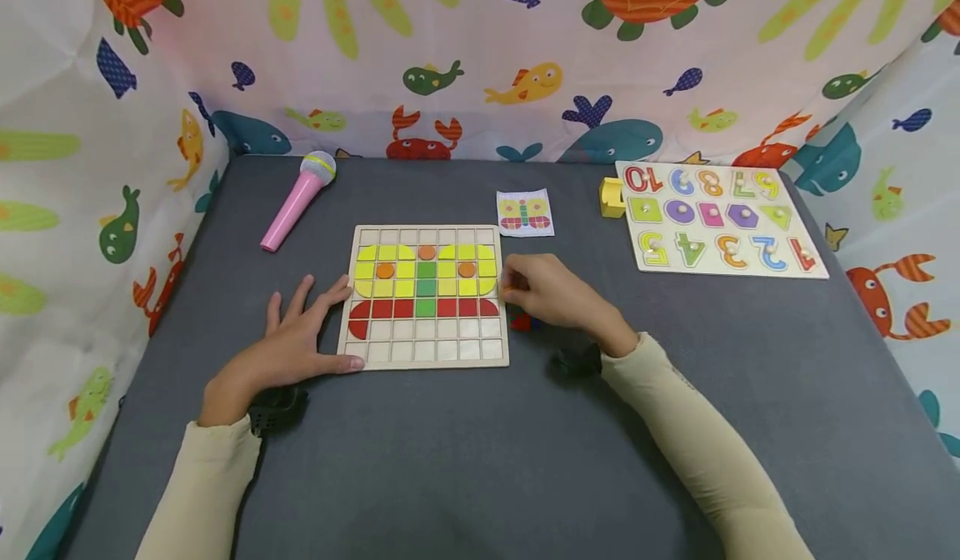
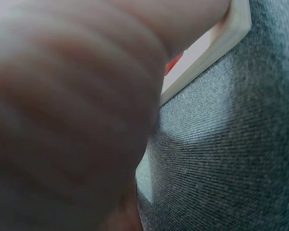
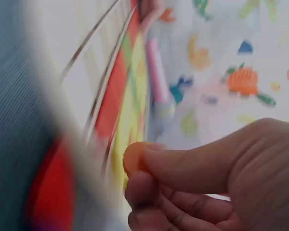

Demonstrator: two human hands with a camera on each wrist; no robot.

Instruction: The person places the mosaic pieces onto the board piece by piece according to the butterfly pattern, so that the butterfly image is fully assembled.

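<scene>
A wooden grid board (image 1: 423, 351) holds flat yellow, orange, green and red pieces in its upper rows. In the head view my left hand (image 1: 298, 339) lies along its left side, fingers spread, with thumb and index fingertip at the edge. My right hand (image 1: 553, 289) is at the board's right edge. In the right wrist view its thumb and finger pinch a small round orange piece (image 3: 132, 158). Partly under that hand lie loose red pieces (image 1: 521, 321) with a bit of blue. A picture card (image 1: 525, 213) of the same butterfly-like pattern lies just beyond the board.
A pink toy microphone (image 1: 288, 210) lies at the back left. At the back right is a number and shape puzzle board (image 1: 697, 235), with a yellow block (image 1: 611, 197) against its left edge. A patterned curtain (image 1: 465, 35) encloses the grey table (image 1: 450, 468).
</scene>
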